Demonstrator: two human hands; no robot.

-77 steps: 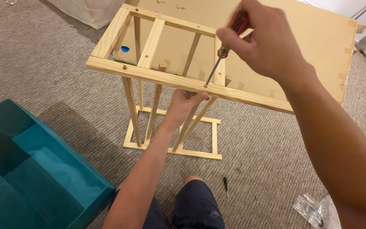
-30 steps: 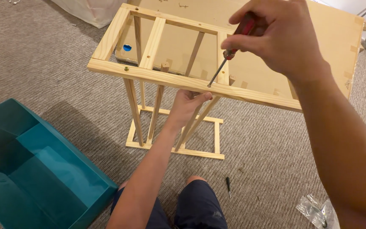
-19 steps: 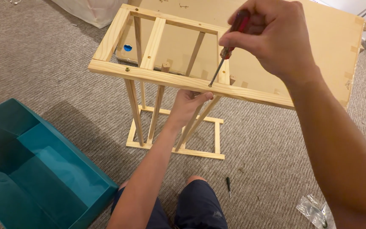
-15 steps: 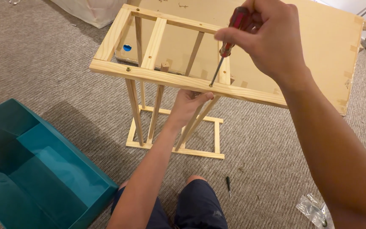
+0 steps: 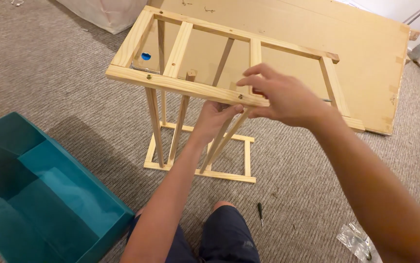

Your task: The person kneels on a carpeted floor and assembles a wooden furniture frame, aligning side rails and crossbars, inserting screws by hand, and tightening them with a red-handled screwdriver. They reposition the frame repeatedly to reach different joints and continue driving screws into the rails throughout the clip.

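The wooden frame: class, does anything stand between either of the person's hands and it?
Nothing visible does. The right hand rests directly on the top rail of the wooden frame, and the left hand is on an upright just beneath that rail.
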